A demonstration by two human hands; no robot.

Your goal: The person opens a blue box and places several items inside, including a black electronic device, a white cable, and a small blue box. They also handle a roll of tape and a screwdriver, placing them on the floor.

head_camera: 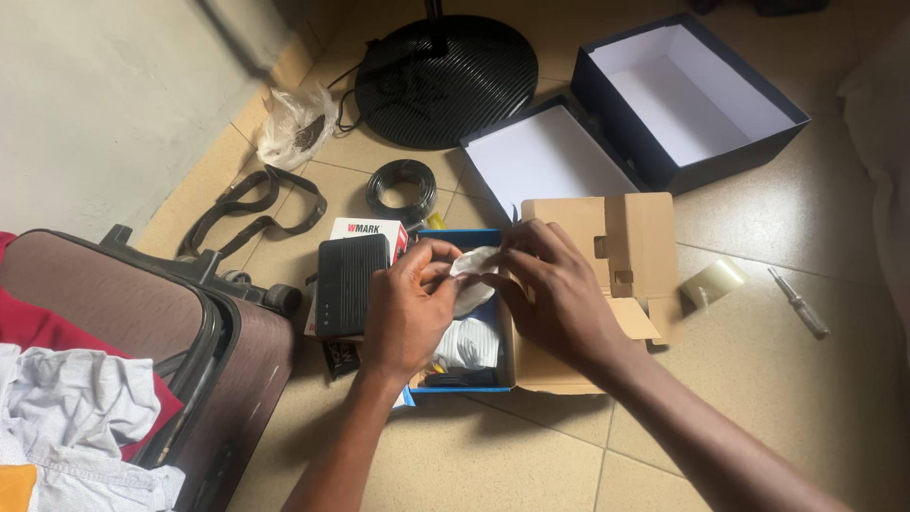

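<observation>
Both hands meet over a small blue-edged cardboard box (559, 370) lying open on the tiled floor. My left hand (408, 308) and my right hand (555, 289) pinch a white plastic wrapper (474, 264) between their fingertips, just above the box. Inside the box lie more white wrapped items (466, 343) and something dark at the near end. The box's brown flap (626, 242) is folded open to the right. A black ribbed device (347, 284) rests on a white and red carton (368, 229) right beside my left hand.
An open brown suitcase (190, 360) with clothes fills the left. A black shoebox (687, 100) and its lid (545, 156) lie behind, beside a round black fan base (445, 81), a cable coil (402, 190), a strap (251, 213), a tape roll (713, 283) and a screwdriver (798, 303).
</observation>
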